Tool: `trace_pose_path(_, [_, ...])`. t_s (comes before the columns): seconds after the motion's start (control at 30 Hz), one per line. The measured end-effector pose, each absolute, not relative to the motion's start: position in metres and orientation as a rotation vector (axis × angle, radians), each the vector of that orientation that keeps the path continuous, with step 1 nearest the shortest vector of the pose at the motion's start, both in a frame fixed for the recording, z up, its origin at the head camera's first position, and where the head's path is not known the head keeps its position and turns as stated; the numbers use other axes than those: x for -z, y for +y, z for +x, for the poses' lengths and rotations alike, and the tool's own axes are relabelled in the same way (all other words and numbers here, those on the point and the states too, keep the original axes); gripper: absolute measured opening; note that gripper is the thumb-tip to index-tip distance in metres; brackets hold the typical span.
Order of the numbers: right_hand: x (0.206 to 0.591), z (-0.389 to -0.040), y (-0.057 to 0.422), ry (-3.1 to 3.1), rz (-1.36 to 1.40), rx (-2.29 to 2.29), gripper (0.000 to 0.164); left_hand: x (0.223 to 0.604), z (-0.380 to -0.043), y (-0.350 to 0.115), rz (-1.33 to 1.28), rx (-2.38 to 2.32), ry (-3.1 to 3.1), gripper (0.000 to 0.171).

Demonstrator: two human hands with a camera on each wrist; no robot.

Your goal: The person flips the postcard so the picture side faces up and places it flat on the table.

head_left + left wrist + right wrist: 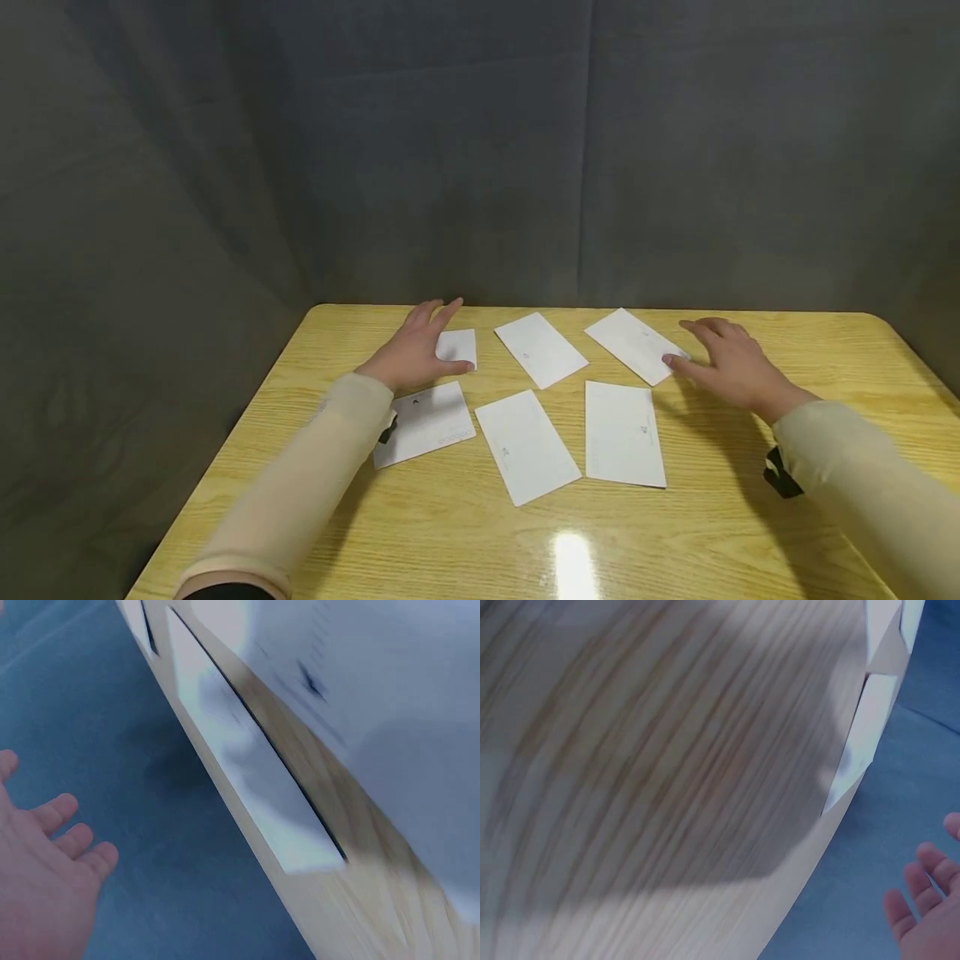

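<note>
Several white paper cards with small faint markings lie in two rough rows on the table. My left hand (415, 350) hovers with fingers spread over the back-left card (459, 346), covering part of it. Below that wrist lies the front-left card (427, 423). At the other side, my right hand (731, 364) is held with relaxed fingers, its thumb over the right end of the back-right card (633, 343); I cannot tell if it touches. Neither hand holds anything. Between the hands lie the back-middle card (542, 350), front-middle card (527, 447) and front-right card (624, 433).
The light wood-grain table (420, 517) has rounded back corners. A dark grey cloth (480, 167) hangs behind it and at the sides. Light glares off the table's near part. Both forearms wear pale sleeves.
</note>
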State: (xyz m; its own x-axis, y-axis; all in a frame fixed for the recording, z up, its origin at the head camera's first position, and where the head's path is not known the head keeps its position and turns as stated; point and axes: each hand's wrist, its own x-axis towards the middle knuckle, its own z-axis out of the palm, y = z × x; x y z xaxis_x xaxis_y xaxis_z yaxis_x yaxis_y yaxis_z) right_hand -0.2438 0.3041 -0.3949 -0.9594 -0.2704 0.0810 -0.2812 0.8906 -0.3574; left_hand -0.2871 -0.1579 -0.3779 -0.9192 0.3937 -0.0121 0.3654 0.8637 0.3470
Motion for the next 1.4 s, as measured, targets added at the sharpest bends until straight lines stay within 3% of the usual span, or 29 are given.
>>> trace_pose_path(0.93, [0.407, -0.253, 0.206, -2.932, 0.504, -1.054, 0.07, 0.4, -0.289, -0.103, 0.483, -1.084, 2.671, 0.095])
trace_pose_path(1.4, [0.41, -0.262, 0.176, -3.056, 0.399, -1.068, 0.075, 0.411, -0.296, -0.083, 0.22, -1.317, 2.528, 0.092])
